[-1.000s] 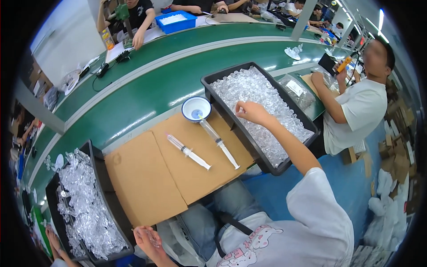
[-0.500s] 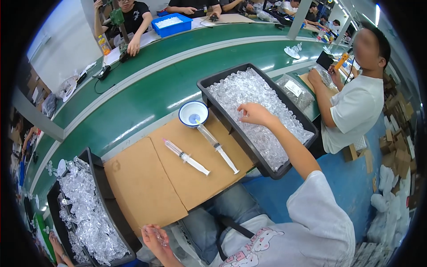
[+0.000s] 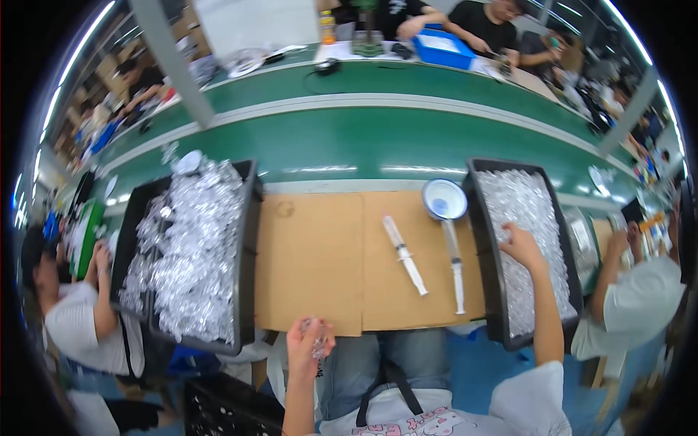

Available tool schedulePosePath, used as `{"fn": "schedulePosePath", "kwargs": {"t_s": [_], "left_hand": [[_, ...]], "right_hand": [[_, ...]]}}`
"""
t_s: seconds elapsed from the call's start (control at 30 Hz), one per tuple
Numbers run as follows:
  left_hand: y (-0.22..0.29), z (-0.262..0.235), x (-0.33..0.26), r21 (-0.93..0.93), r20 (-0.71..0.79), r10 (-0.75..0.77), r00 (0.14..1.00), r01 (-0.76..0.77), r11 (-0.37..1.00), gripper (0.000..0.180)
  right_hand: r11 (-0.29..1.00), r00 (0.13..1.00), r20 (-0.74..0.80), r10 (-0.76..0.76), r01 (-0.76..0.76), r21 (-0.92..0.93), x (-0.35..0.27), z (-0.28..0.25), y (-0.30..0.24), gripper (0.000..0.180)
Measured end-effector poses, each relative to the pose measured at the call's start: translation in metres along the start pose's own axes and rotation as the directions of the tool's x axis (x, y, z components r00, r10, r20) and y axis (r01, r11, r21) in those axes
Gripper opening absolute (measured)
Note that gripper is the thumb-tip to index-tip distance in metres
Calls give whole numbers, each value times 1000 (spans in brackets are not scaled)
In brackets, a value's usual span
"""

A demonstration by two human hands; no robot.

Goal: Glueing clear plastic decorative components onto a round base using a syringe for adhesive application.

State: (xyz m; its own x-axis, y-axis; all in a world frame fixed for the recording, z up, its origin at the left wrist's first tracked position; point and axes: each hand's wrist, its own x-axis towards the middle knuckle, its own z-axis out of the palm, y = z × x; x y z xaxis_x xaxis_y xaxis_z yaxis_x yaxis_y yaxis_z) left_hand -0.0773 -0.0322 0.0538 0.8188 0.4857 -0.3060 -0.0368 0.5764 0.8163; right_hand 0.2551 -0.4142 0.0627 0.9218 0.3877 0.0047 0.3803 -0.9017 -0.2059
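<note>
My left hand is curled, palm up, around some clear plastic pieces by the front edge of the cardboard sheet. On the right, my right hand reaches into a black bin full of small clear plastic parts. Its fingers are bent together at the parts; what they pinch is too small to make out. Two syringes lie on the cardboard: one with a pink tip, and another syringe whose tip end rests at a white bowl with a blue rim.
At left stands another black bin heaped with larger clear plastic parts. A green bench runs behind the cardboard. Co-workers sit at both sides and across the bench, where a blue tray stands. A black crate is low at left.
The view has swung left and levelled, so the left bin shows fully. My right hand stays in the right bin, its fingers now lower among the parts. My left hand still holds clear pieces.
</note>
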Motion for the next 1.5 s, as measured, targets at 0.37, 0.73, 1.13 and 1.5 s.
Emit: {"fn": "schedulePosePath", "kwargs": {"t_s": [0.37, 0.73, 1.13, 1.5], "left_hand": [[0, -19, -13, 27, -17, 42, 999, -41, 999, 20], [12, -1, -16, 298, 51, 371, 927, -369, 880, 23], [34, 55, -21, 430, 633, 290, 718, -638, 640, 26], [172, 6, -11, 816, 414, 468, 781, -546, 191, 45]], "right_hand": [[-131, 959, 141, 245, -111, 985, 14, -38, -8, 26], [96, 982, -26, 186, 8, 995, -19, -93, -88, 20], [453, 849, -59, -525, 338, 825, -130, 7, -264, 30], [396, 934, -30, -357, 180, 900, -109, 82, -278, 21]]}}
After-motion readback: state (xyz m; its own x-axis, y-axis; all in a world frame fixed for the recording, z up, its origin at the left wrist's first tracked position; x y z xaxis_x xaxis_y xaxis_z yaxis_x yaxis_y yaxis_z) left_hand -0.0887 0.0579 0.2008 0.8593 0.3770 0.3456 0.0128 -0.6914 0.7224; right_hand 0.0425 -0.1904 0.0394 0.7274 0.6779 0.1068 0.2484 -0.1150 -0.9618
